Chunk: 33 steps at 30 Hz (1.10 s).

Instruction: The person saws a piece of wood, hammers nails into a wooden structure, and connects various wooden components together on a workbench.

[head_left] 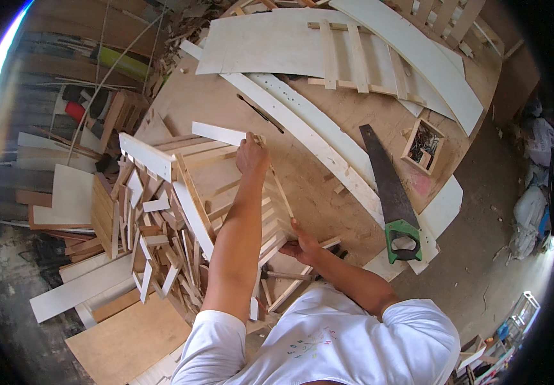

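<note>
Roughly boxlike wooden frame (195, 199), pale, slatted

The frame (193, 194) is pale, bare wood with a matt face. The bench (318, 186) is dull brown board, the sheet (264, 45) at upper centre smooth and white. The saw's blade (386, 176) is dark matt metal, its handle (402, 227) green plastic. The box (417, 165) is raw wood, the shirt (347, 340) wrinkled cloth, the bags (526, 221) at far right crinkled, shiny plastic.
</note>
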Tool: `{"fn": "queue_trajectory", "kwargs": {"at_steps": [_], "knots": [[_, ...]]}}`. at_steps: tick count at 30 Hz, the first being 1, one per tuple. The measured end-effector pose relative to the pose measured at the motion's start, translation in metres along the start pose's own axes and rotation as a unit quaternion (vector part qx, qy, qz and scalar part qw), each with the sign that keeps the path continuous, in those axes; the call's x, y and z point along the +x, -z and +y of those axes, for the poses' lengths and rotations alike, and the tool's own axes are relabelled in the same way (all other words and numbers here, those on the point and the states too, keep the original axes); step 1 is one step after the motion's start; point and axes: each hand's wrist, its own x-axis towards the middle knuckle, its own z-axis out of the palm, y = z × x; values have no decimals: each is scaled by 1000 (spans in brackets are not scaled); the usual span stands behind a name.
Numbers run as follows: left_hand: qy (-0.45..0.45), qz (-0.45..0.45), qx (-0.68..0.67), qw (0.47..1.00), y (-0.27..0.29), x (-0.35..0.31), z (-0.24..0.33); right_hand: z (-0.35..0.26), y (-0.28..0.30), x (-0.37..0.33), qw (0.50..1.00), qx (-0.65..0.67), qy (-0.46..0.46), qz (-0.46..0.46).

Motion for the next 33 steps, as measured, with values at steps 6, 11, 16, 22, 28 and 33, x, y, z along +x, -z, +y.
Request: {"fn": "queue_trajectory", "kwargs": {"at_steps": [6, 11, 16, 22, 28, 33], "knots": [[18, -52, 73, 996, -23, -24, 16, 24, -4, 16, 997, 66, 2, 50], [-3, -36, 167, 985, -73, -10, -4, 48, 0, 9, 990, 84, 112, 9], [25, 4, 209, 977, -125, -11, -30, 44, -18, -15, 991, 98, 87, 42], [110, 46, 135, 984, -99, -48, 47, 85, 38, 47, 952, -150, 268, 3], [-17, 123, -112, 986, -82, -116, 50, 71, 23, 24, 991, 4, 133, 14], [-189, 64, -300, 933, -9, -278, 35, 53, 25, 5, 994, -12, 108, 17]]}}
